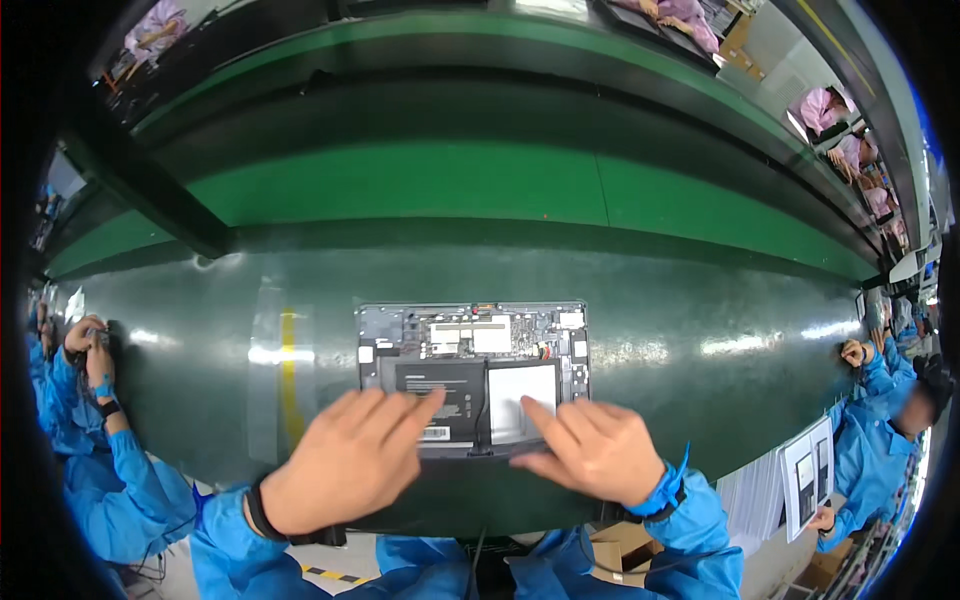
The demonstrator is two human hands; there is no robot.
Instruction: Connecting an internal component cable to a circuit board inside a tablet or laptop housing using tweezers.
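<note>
An opened laptop base (pixel 372 330) lies on the green bench in front of me, its circuit board (pixel 470 335) along the far side. A flat black battery (pixel 436 385) fills the near part, with a white rectangular sheet or label (pixel 515 385) on its right section. My left hand (pixel 350 450) is over the near left corner, index finger stretched onto the battery and the other fingers partly curled. With its index fingertip at the white rectangle, my right hand (pixel 600 450) has its thumb apart, near the front edge. Neither hand shows anything held.
A clear strip with yellow tape (pixel 288 370) crosses the bench left of the laptop. A green raised ledge (pixel 400 180) runs along the back, with a dark post (pixel 170 195) at left. Co-workers in blue sit on both sides; one holds printed sheets (pixel 805 470) at right.
</note>
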